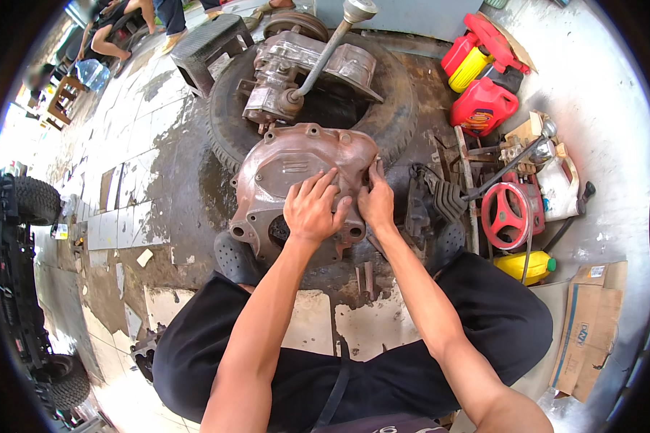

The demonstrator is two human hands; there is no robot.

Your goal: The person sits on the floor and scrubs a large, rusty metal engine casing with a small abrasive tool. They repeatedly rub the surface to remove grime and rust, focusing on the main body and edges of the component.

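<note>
A large, dull reddish-brown metal housing cover (pixel 298 162) with bolt holes along its rim stands before me, between my feet. Flat on its lower middle lies my left hand (pixel 312 208), fingers spread. My right hand (pixel 376 197) rests against the housing's right edge, its fingertips by a recess there; whether they grip anything is hidden. Just beyond, a gearbox (pixel 281 76) with a long shift lever (pixel 325 57) lies across a big rubber tire (pixel 398 108).
At the right are red jerrycans (pixel 483 105), a red handwheel (pixel 506 215), a lever with a rubber boot (pixel 447 197), a yellow bottle (pixel 522 268) and a cardboard box (pixel 587 330). A dark plastic stool (pixel 211 43) stands at upper left. Broken tiles (pixel 103 230) cover the floor; people are at the far upper left.
</note>
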